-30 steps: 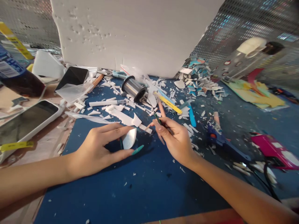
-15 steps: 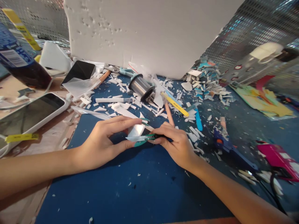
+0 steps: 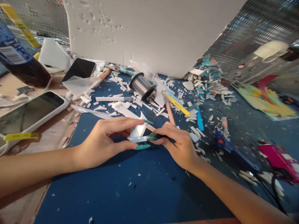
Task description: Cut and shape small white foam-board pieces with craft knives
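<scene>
My left hand [image 3: 108, 137] is closed around a small white foam piece [image 3: 137, 131], holding it between thumb and fingers above the blue mat [image 3: 112, 193]. Long green nails extend past the piece on both sides. My right hand [image 3: 178, 141] pinches a craft knife [image 3: 140, 139] close to its blade. The flat, pale blade points left, lying along the near side of the foam piece, just above my left thumb. Most of the knife's dark handle is hidden in my right fingers. I cannot tell whether the edge is cutting into the foam.
Foam scraps surround a wire spool [image 3: 142, 86] and a yellow knife [image 3: 176, 104] behind my hands. To the right lie a blue glue gun [image 3: 233, 152] and a pink object [image 3: 280, 161]. A phone [image 3: 35, 112] and a bottle [image 3: 22, 59] are left. A white board [image 3: 151, 34] stands behind.
The blade has shifted slightly right along the foam piece. My left thumb and fingertips have straightened a little, with the thumbnail now pointing right. The view has moved slightly.
</scene>
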Motion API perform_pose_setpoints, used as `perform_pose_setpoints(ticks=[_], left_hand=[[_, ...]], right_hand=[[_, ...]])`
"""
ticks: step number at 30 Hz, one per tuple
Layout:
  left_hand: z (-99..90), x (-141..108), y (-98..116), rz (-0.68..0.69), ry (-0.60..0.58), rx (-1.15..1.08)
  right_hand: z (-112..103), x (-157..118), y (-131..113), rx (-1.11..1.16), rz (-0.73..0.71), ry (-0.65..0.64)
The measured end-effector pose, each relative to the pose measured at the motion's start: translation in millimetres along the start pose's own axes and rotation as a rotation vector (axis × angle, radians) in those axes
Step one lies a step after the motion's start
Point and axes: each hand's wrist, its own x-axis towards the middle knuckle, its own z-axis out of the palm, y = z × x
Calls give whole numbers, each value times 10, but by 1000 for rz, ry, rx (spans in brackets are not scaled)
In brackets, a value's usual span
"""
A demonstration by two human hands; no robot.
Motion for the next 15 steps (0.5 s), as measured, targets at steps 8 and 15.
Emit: perform_pose_setpoints(ticks=[8, 15], left_hand=[[-15, 10, 10, 47, 0, 60], [-19, 7, -15, 80, -2, 118]], right_hand=[[12, -9, 21, 18, -8, 18], [-27, -16, 28, 28, 30, -29]])
